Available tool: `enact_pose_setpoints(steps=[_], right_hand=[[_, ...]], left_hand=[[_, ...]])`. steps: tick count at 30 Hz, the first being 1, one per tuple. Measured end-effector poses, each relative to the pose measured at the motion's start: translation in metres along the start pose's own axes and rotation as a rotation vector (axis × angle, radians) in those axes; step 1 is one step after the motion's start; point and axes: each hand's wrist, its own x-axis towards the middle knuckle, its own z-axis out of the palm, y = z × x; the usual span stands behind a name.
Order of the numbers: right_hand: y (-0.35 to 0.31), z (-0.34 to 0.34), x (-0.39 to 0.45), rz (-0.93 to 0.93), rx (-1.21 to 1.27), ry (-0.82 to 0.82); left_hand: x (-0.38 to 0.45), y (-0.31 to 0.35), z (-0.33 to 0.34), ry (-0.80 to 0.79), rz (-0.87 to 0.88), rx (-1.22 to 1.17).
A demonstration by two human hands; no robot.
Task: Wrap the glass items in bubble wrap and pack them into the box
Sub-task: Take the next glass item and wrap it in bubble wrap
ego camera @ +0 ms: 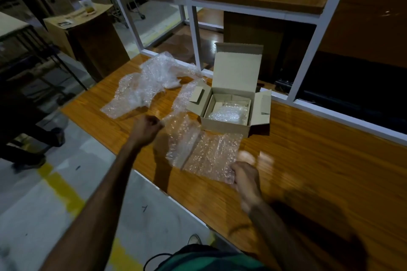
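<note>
Centrally, the orange-brown wood-grain tabletop (308,171) carries all task items. Behind it stands a white metal frame shelf (195,35) holding brown cartons. A crumpled clear bubble wrap sheet (149,86) lies at the tabletop's far left. A second, flatter clear bubble wrap sheet (204,152) is spread just in front of the small open brown cardboard box (229,123), whose lid stands upright and whose side flaps are folded outward. Inside the box rests a bubble-wrapped bundle (224,114); its contents cannot be identified. The left hand (147,126) is closed, gripping the flatter sheet's far-left edge. The right hand (245,177), motion-blurred, is closed on the same sheet's near-right corner.
</note>
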Motion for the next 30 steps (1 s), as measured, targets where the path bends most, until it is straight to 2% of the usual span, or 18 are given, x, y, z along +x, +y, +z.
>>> enact_pose_setpoints(steps=[3,5,11,14,17,20,23,25,27,30], right_hand=[[0.003,-0.012,-0.010,0.004,0.000,0.012],[0.008,-0.019,-0.011,0.012,-0.018,0.019],[0.023,-0.027,-0.005,0.150,0.002,0.115],[0.033,-0.037,-0.003,0.135,-0.056,0.153],[0.035,-0.052,-0.007,-0.047,-0.282,0.265],[0.034,-0.052,-0.008,-0.371,-0.502,0.313],[0.028,-0.027,-0.005,-0.691,-0.754,0.193],[0.011,-0.002,-0.006,-0.835,-0.906,0.061],[-0.002,0.028,0.007,-0.921,-0.986,-0.048],[-0.012,0.060,0.035,-0.928,-1.082,-0.180]], left_hand=[[0.041,-0.012,-0.037,0.064,0.070,0.306],[0.062,-0.021,-0.048,0.099,0.051,0.401],[0.079,-0.031,-0.032,0.275,-0.163,0.274],[0.068,-0.035,-0.013,0.325,-0.171,0.237],[0.043,-0.024,0.019,0.331,-0.050,0.290],[-0.011,0.003,0.066,0.316,0.162,0.322],[-0.062,0.021,0.109,0.309,0.340,0.243],[-0.074,0.022,0.126,0.246,0.386,0.233],[-0.064,0.007,0.134,0.142,0.427,0.279],[-0.037,-0.027,0.136,-0.051,0.407,0.342]])
